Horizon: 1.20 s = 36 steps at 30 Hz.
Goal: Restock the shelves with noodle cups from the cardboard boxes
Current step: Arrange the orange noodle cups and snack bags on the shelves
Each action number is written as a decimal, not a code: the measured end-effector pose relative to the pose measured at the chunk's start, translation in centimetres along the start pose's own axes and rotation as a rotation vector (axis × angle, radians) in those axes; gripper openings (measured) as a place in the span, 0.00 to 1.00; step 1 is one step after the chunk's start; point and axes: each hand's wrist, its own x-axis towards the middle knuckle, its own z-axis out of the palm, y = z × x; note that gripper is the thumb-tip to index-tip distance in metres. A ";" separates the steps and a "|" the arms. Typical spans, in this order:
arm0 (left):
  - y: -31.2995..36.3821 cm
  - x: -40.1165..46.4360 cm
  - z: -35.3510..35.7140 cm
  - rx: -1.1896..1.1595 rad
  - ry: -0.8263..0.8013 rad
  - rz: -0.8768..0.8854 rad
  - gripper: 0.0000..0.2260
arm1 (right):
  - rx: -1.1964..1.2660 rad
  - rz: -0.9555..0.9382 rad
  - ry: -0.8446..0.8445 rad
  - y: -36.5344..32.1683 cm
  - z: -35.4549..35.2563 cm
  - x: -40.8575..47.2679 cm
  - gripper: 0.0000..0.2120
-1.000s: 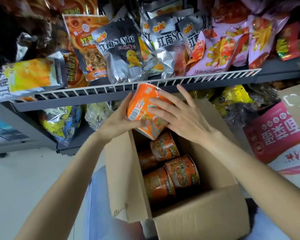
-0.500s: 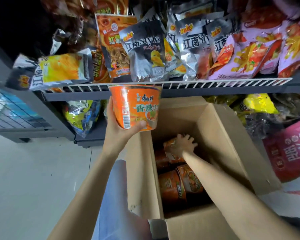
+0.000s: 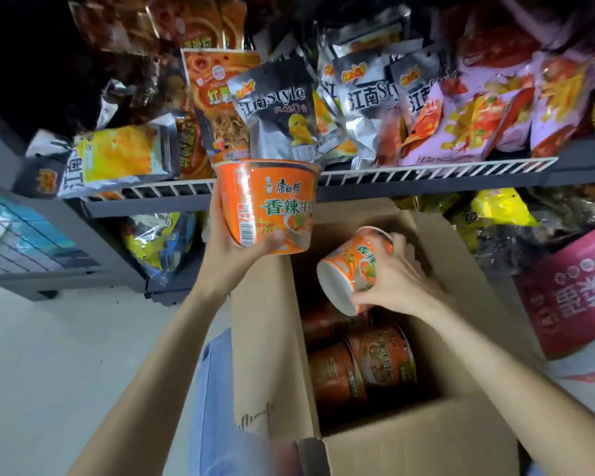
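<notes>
Snack bags (image 3: pixel 275 111) crowd grey shelf (image 3: pixel 426 185) above pale floor (image 3: pixel 66 355).

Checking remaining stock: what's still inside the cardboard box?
Inside the cardboard box, at least three orange noodle cups lie on their sides. The right hand and its lifted cup cover anything behind.

Left hand (image 3: pixel 234 249) holds an orange noodle cup (image 3: pixel 268 204) upright, right in front of the wire shelf rail (image 3: pixel 426 171). At about 4 o'clock from it, the right hand (image 3: pixel 392 283) grips a second cup (image 3: pixel 352 269) tipped on its side over the open cardboard box (image 3: pixel 416 444). More cups (image 3: pixel 382 359) are lying inside. Snack bags (image 3: pixel 279 115) crowd the shelf at 12.
</notes>
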 end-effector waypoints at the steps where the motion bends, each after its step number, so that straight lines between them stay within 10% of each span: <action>1: 0.8 0.4 0.1 -0.003 -0.013 0.029 0.55 | 0.134 -0.059 0.087 0.1 -2.4 -1.5 0.51; 9: 11.7 4.9 4.0 0.108 -0.067 0.467 0.55 | 0.032 -0.450 0.948 0.4 -20.1 -5.8 0.51; 16: 21.5 10.1 9.5 0.226 0.046 0.721 0.55 | -0.202 -0.573 1.249 1.5 -32.6 -5.0 0.49; 36: 23.0 28.0 24.6 0.807 0.004 0.554 0.59 | -0.492 -0.572 0.918 3.2 -47.7 9.1 0.50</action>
